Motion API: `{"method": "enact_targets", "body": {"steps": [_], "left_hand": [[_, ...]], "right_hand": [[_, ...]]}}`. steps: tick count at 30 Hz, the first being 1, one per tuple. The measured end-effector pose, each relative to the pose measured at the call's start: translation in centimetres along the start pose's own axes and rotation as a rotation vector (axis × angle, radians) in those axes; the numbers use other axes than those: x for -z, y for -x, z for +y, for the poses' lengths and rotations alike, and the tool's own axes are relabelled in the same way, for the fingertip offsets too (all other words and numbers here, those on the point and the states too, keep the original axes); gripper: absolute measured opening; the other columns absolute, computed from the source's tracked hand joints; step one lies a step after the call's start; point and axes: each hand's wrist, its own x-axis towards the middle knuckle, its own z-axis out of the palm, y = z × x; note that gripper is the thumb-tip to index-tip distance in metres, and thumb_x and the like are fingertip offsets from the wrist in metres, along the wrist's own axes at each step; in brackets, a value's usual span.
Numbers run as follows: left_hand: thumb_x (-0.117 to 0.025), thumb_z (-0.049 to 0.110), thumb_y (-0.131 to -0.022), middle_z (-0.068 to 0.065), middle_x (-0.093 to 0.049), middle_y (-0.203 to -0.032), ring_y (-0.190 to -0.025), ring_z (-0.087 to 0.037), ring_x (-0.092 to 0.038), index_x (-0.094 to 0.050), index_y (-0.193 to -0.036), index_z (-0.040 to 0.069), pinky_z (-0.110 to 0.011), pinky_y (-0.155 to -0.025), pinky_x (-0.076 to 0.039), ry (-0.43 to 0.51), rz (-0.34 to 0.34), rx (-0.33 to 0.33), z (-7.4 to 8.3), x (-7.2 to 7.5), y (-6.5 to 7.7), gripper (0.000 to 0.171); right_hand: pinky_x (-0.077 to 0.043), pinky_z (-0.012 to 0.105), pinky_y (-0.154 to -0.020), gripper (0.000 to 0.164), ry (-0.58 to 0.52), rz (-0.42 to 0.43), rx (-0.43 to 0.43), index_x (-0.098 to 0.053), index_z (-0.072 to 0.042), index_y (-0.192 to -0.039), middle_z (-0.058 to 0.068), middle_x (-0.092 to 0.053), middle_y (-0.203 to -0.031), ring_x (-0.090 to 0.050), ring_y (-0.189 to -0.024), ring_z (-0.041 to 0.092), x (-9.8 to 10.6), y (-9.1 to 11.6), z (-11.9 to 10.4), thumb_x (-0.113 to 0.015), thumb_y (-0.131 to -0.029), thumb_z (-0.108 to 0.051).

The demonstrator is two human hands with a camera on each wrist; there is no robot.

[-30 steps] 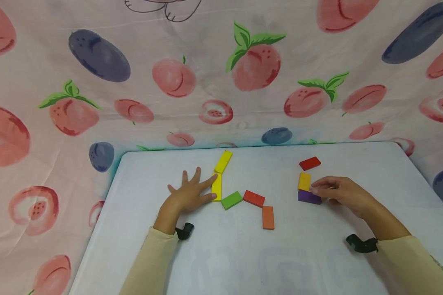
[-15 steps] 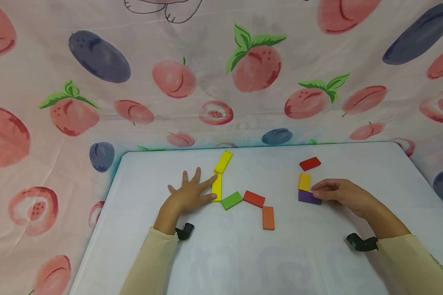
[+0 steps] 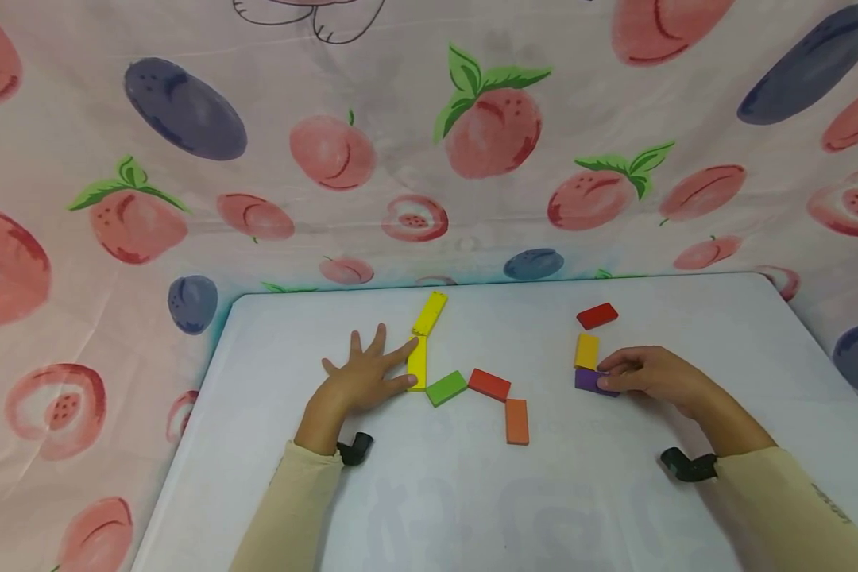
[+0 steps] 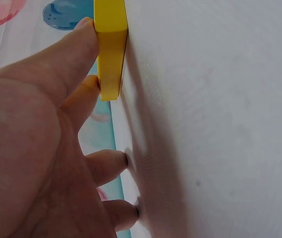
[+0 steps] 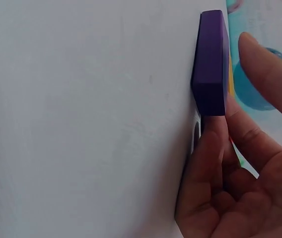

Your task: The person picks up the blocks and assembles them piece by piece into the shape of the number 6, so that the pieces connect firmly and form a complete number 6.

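My left hand [image 3: 361, 377] lies with fingers spread on the white table, its thumb and index fingertip touching the side of a yellow domino block [image 3: 417, 364]. In the left wrist view that yellow block [image 4: 112, 54] lies flat against the tabletop. My right hand [image 3: 654, 377] is at a purple domino block [image 3: 586, 379], with the thumb overlapping its right end in the head view. In the right wrist view the thumb stands apart from the purple block [image 5: 210, 64], and fingertips are right at its near end. An orange-yellow block [image 3: 587, 350] lies directly behind the purple one.
Another yellow block [image 3: 430, 313] continues behind the left one. A green block [image 3: 446, 388], a red block [image 3: 489, 384] and an orange block [image 3: 517, 422] form a bent row to the right. A second red block [image 3: 597, 315] lies behind the right group. Fruit-patterned cloth [image 3: 415, 159] borders the table [image 3: 429, 508].
My right hand has shifted slightly, and its thumb has come down from beside the orange-yellow block to over the purple one. The left hand and the blocks stay where they were.
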Motion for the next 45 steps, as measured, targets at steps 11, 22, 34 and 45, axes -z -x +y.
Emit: {"method": "enact_targets", "body": {"steps": [11, 22, 34, 45], "left_hand": [[-0.056, 0.061, -0.097, -0.010, 0.001, -0.174, -0.155, -0.052, 0.012, -0.025, -0.157, 0.052, -0.092, -0.100, 0.002, 0.008, 0.003, -0.008, -0.1, 0.0, 0.2, 0.068], [-0.056, 0.061, -0.097, -0.011, 0.001, -0.174, -0.155, -0.053, 0.012, -0.025, -0.157, 0.052, -0.092, -0.100, 0.002, 0.002, 0.003, -0.015, -0.2, -0.1, 0.1, 0.069], [-0.056, 0.062, -0.097, -0.010, 0.002, -0.174, -0.155, -0.052, 0.012, -0.024, -0.157, 0.053, -0.092, -0.100, 0.002, -0.001, 0.004, -0.015, -0.3, -0.2, 0.1, 0.069], [-0.056, 0.062, -0.097, -0.010, 0.001, -0.174, -0.155, -0.052, 0.013, -0.025, -0.157, 0.053, -0.092, -0.100, 0.003, 0.004, 0.006, -0.021, -0.3, -0.2, 0.1, 0.068]], "right_hand": [[-0.047, 0.031, -0.077, 0.049, 0.073, 0.029, 0.029, -0.068, -0.007, -0.122, 0.008, -0.059, -0.104, -0.050, -0.104, 0.026, -0.6, -0.3, -0.1, -0.081, -0.087, -0.039], [-0.042, 0.033, -0.076, 0.044, 0.080, 0.030, 0.067, -0.067, -0.008, -0.112, 0.006, -0.057, -0.098, -0.050, -0.100, 0.024, -1.0, -0.2, -0.3, -0.084, -0.084, -0.037], [-0.042, 0.033, -0.077, 0.043, 0.074, 0.028, 0.075, -0.065, -0.007, -0.107, 0.005, -0.057, -0.096, -0.050, -0.099, 0.024, -1.2, -0.2, -0.1, -0.085, -0.083, -0.037], [-0.048, 0.031, -0.077, 0.037, -0.027, -0.057, 0.077, -0.064, -0.004, -0.111, 0.005, -0.061, -0.093, -0.053, -0.095, 0.022, -1.1, 0.6, -0.5, -0.079, -0.090, -0.032]]}}
